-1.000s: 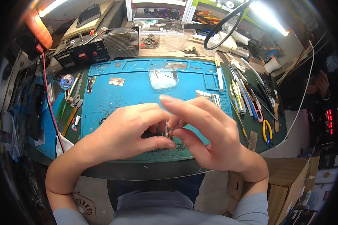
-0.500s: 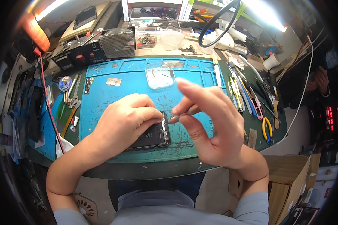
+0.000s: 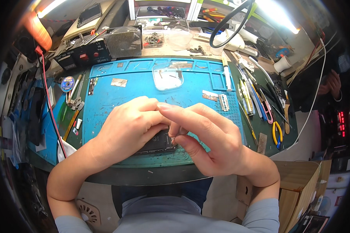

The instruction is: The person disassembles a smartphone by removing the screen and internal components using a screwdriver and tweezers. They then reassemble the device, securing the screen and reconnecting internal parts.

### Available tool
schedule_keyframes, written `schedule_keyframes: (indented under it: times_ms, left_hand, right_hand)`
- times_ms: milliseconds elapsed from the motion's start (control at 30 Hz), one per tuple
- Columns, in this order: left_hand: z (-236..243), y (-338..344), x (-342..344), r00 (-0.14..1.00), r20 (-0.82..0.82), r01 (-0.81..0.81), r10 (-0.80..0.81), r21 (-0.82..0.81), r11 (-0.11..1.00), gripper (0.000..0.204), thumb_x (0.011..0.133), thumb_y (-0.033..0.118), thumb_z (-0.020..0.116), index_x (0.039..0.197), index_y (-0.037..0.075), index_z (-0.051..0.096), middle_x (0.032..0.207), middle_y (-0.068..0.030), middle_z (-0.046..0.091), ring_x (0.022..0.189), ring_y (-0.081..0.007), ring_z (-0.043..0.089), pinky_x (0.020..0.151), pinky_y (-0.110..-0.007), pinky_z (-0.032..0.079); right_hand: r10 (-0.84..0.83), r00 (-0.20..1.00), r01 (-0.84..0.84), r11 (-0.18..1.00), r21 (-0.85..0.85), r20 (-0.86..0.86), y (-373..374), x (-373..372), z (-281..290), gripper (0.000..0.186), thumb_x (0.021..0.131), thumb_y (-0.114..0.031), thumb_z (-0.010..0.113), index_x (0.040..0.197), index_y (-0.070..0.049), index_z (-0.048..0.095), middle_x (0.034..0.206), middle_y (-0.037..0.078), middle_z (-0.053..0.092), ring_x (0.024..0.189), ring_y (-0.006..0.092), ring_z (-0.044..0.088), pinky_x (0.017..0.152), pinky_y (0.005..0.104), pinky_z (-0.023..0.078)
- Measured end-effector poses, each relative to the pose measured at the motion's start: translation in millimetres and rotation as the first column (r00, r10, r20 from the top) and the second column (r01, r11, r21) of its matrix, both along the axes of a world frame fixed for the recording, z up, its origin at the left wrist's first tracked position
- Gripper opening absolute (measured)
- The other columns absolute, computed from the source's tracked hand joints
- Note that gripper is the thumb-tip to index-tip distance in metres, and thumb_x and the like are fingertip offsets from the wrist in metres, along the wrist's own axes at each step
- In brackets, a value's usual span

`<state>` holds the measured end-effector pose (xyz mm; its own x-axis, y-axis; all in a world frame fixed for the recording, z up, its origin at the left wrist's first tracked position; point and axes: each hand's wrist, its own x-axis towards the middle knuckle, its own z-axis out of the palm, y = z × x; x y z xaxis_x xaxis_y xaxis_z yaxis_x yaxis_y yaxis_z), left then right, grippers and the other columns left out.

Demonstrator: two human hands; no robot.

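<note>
An opened black smartphone (image 3: 155, 143) lies on the blue work mat (image 3: 105, 93), its inner parts facing up. My left hand (image 3: 126, 122) reaches over its upper end with fingers pressed together, and what they pinch is hidden. From the other side my right hand (image 3: 214, 141) pinches what looks like a small screwdriver (image 3: 174, 139) between thumb and fingers. Only a bit of its coppery lower end shows, down at the phone's edge. The right index finger stretches across toward the left knuckles.
A clear plastic tray (image 3: 168, 77) with small parts sits beyond the hands. A razor blade (image 3: 224, 102) lies right of it. Pens and tools, including yellow pliers (image 3: 277, 134), line the right side. A solder spool (image 3: 67, 83) and a black device (image 3: 83, 56) stand left.
My right hand has moved left and closer to my left hand, bringing the screwdriver onto the phone's edge. The razor blade has come into sight. My left hand has barely moved.
</note>
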<state>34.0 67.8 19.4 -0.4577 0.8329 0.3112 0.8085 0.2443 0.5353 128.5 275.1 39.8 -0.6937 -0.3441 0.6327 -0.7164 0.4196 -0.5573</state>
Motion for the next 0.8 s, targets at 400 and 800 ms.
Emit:
schedule_keyframes:
  times_ms: [400, 800]
  left_hand:
    - [22, -9, -1, 0.885, 0.428, 0.222, -0.185, -0.037, 0.974, 0.014, 0.089, 0.005, 0.078, 0.102, 0.003, 0.078, 0.099, -0.0105, 0.073, 0.093, -0.0291, 0.072, 0.081, -0.039, 0.058]
    - [24, -9, -1, 0.888, 0.431, 0.203, -0.163, -0.047, 0.978, 0.013, 0.088, 0.004, 0.076, 0.101, 0.002, 0.077, 0.101, -0.014, 0.074, 0.095, -0.0347, 0.072, 0.082, -0.04, 0.058]
  right_hand:
    - [-0.002, 0.999, 0.001, 1.0, 0.015, 0.043, 0, 2, 3, 0.053, 0.087, 0.014, 0.067, 0.14, 0.012, 0.059, 0.104, 0.018, 0.071, 0.083, 0.0226, 0.068, 0.072, 0.0333, 0.058]
    - [0.037, 0.999, -0.037, 0.999, 0.022, 0.0, -2, 0, -1, 0.045, 0.088, 0.014, 0.068, 0.132, 0.007, 0.067, 0.105, 0.018, 0.072, 0.086, 0.0227, 0.071, 0.07, 0.0326, 0.059]
